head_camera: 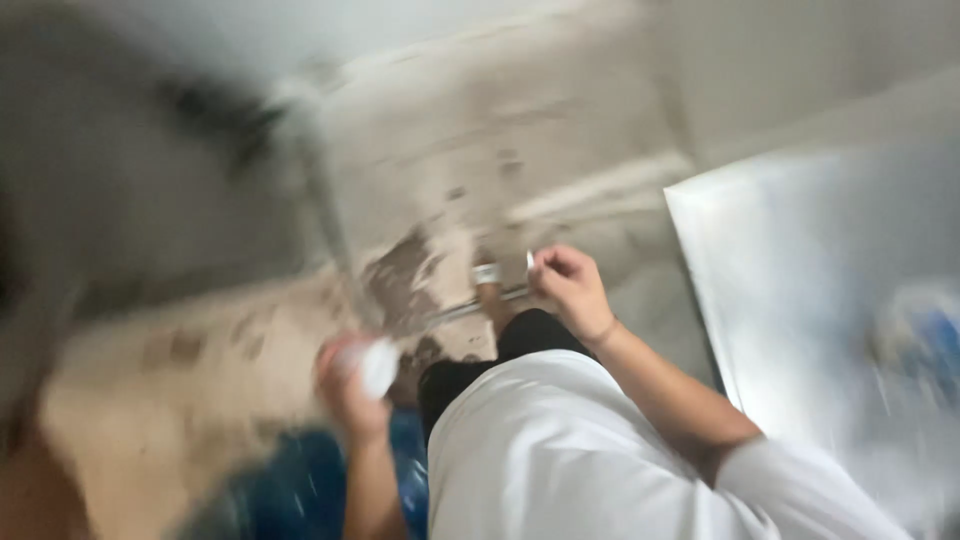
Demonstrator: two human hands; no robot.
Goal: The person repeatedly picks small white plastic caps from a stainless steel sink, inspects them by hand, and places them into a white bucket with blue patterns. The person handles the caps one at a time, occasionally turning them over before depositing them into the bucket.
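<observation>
Blurry view looking down. The left hand point(350, 385), lower centre of the frame, has its fingers wrapped around a small white object point(378, 366). The right hand point(570, 290), at centre, has fingers curled closed on a thin metal rod point(470, 308) that runs leftward over the stained floor point(480, 150). A white panel point(800, 300) fills the right side.

No clear package, label, sign or screen; blurred blue-white round shape point(920, 335) on pale sheet point(790, 260), right of frame, unidentifiable.
</observation>
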